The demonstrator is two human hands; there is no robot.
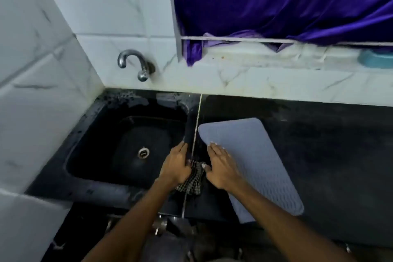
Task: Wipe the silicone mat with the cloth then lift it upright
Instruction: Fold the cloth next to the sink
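A grey-blue ribbed silicone mat (255, 161) lies flat on the black counter just right of the sink, its near end hanging slightly over the front edge. A checked black-and-white cloth (192, 181) is bunched on the counter strip between sink and mat. My left hand (176, 166) is closed on the cloth's left side. My right hand (222, 168) rests with fingers spread on the mat's left edge, its thumb touching the cloth.
A black sink (106, 147) with a metal drain (143, 152) sits at left, a chrome tap (136, 64) on the tiled wall above. Purple curtain (276, 2) hangs over the sill, where a blue dish (376, 58) stands. Black counter (340, 155) extends right.
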